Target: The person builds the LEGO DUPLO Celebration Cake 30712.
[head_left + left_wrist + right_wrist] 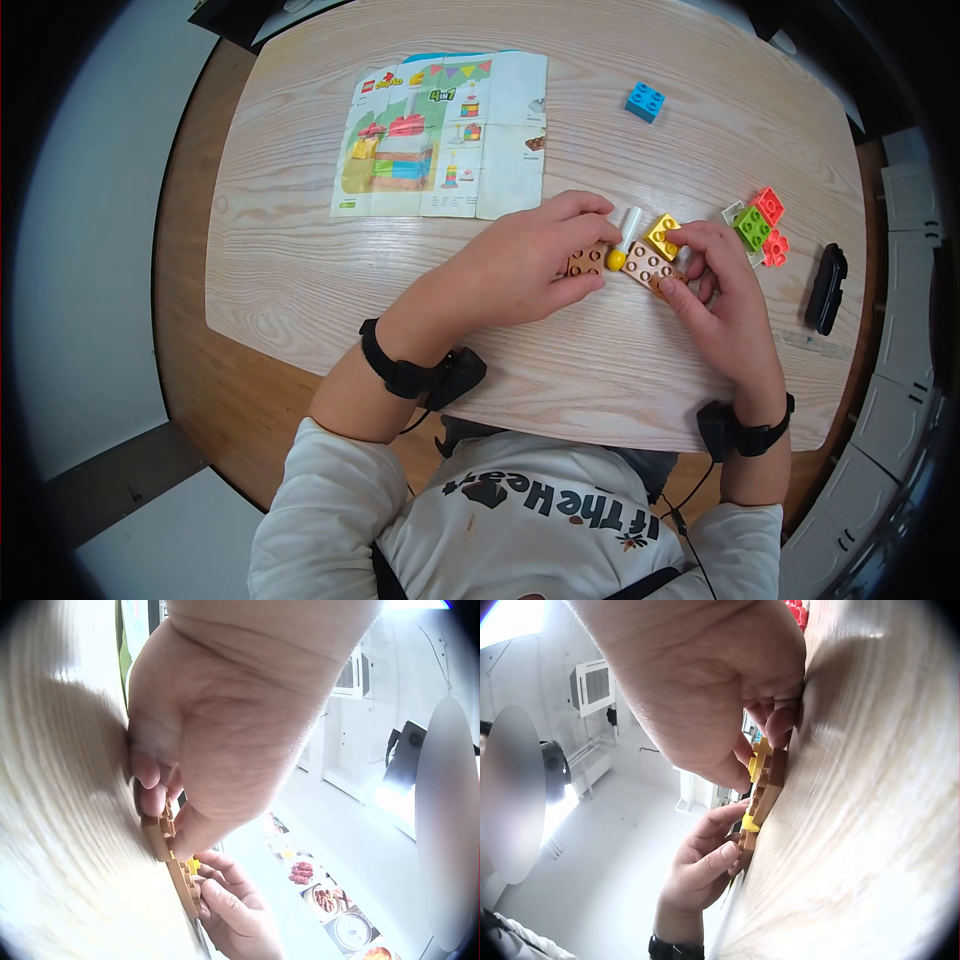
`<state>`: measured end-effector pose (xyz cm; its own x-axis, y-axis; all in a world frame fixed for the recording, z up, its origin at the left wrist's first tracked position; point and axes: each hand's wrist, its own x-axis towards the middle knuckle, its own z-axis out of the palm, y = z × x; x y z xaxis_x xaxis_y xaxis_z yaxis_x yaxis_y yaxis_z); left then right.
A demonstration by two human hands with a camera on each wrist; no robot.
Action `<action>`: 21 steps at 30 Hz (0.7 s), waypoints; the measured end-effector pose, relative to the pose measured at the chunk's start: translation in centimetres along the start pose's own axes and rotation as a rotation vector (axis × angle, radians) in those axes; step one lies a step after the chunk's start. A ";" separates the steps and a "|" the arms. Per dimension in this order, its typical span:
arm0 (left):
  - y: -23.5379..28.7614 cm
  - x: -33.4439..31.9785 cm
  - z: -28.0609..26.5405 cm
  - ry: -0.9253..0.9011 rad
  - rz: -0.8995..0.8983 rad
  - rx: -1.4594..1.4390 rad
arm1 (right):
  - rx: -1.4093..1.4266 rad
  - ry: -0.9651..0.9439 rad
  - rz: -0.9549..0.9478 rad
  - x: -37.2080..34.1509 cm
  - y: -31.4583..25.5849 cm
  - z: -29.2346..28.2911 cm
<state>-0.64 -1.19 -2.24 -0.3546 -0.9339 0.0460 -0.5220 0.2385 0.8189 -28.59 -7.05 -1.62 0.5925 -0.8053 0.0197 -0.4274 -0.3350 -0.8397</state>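
Note:
On the tabletop my left hand (535, 255) pinches a brown Duplo brick (586, 262) between thumb and fingers. To its right, my right hand (725, 295) grips a second brown brick (645, 262), thumb at its near edge. A yellow brick (660, 236) sits at the far side of that brick, under my right index finger. Between the two brown bricks lies a white candle-like stick (630, 225) with a yellow rounded end (616, 260). Both brown bricks rest low along the table in the wrist views, where the right-hand brick (769, 787) has the yellow one against its studs.
An unfolded Duplo picture sheet (405, 140) lies at the back left, over something blue. A blue brick (645, 102) stands at the back. Right of my right hand are a green brick (751, 229), red pieces (768, 207) and a black case (826, 288) near the table edge.

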 end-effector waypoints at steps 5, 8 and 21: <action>-0.1 0.0 0.0 0.000 0.008 -0.001 | -0.001 0.003 -0.006 0.0 0.1 0.0; 0.0 0.0 0.0 -0.002 0.010 -0.003 | 0.005 0.005 -0.001 0.0 -0.1 0.0; 0.0 0.0 0.0 -0.007 0.006 0.012 | 0.010 0.006 0.002 0.0 -0.1 0.0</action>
<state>-0.65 -1.17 -2.26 -0.3631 -0.9306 0.0467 -0.5294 0.2473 0.8115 -28.60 -7.00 -1.54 0.5876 -0.8088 0.0217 -0.4214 -0.3289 -0.8451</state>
